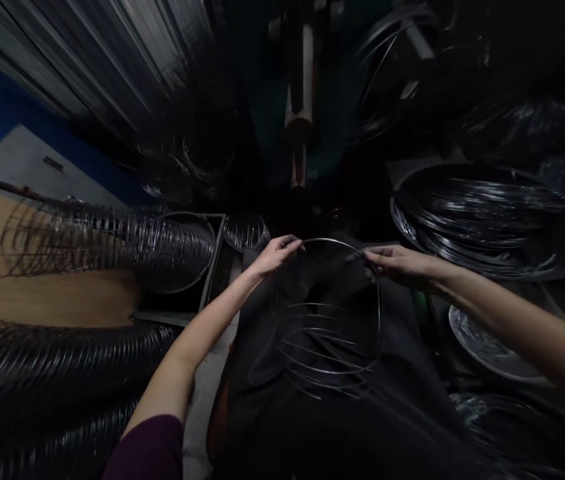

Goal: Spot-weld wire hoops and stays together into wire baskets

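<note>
Left hand (278,255), a little left of frame centre: thumb and fingers pinched on a thin metal wire (330,240) near the end that shows at the fingertips. Right hand (387,260), right of centre: fingers closed on the same wire further along. Wire lies between the two grips as a shallow arch, bowed toward the top of the frame, its long axis running roughly left to right; past the right hand it curves down toward the lower centre. The bend and the falling length are therefore nearer the right hand. Pose: left forearm rises from lower left, right forearm comes in from the right edge, both reaching to about mid-height, hands apart at nearly the same level. Below the grips, several wire loops (327,370) rest on dark cloth (262,427) over the lap; whether they join the held wire, cannot tell. Further out: small cluster of wire rings (246,233) just beyond the left hand; long row of wire coils (162,239) at mid-left; machine column (298,120) at upper centre, details lost in shadow; at right, a large round tray (552,276) of wire lengths, with a smaller bowl (507,375) below it.
</note>
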### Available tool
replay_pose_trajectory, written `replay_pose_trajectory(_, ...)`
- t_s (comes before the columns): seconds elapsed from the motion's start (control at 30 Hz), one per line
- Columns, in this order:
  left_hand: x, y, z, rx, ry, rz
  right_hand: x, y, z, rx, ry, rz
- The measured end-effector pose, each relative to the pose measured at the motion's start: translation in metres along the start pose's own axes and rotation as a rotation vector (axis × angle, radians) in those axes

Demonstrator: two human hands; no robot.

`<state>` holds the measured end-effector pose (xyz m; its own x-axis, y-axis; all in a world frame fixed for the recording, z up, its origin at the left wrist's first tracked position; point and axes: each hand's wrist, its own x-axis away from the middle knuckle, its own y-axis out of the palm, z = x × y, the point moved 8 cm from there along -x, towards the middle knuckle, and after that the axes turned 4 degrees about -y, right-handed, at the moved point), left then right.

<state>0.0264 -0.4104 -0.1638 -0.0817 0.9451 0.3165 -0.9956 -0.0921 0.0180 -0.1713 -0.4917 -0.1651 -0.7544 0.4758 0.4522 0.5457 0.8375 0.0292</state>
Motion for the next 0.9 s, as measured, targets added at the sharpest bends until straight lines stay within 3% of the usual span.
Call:
replay_pose_trajectory(0.13, -0.002, 0.000, -0.002, -0.027, 0.024, 0.017, -0.007, -0.007, 0.000, 0.200, 0.000, -0.007)
replay_pose_trajectory(0.3, -0.018, 0.000, -0.016, 0.052, -0.069, 0.052, -0.012, -0.012, -0.013, 0.905, -0.129, 0.292)
replay_pose_trajectory(0.4, -0.028, 0.001, -0.030, 0.024, -0.175, 0.028, -0.013, -0.004, -0.012, 1.206, -0.160, 0.341)
replay_pose_trajectory(0.5, -0.035, -0.006, -0.026, -0.205, -0.086, 0.059, -0.020, 0.003, -0.014, 1.288, -0.245, 0.294)
replay_pose_trajectory(0.6, -0.035, -0.013, -0.011, -0.611, 0.101, 0.158, -0.031, 0.006, -0.017, 1.314, -0.280, 0.242)
replay_pose_trajectory(0.7, -0.035, -0.008, -0.003, -0.961, 0.184, 0.169, -0.041, 0.011, -0.019, 1.302, -0.298, 0.212)
replay_pose_trajectory(0.9, -0.038, -0.001, 0.003, -1.206, 0.223, 0.117, -0.052, 0.020, -0.018, 1.436, -0.315, 0.206)
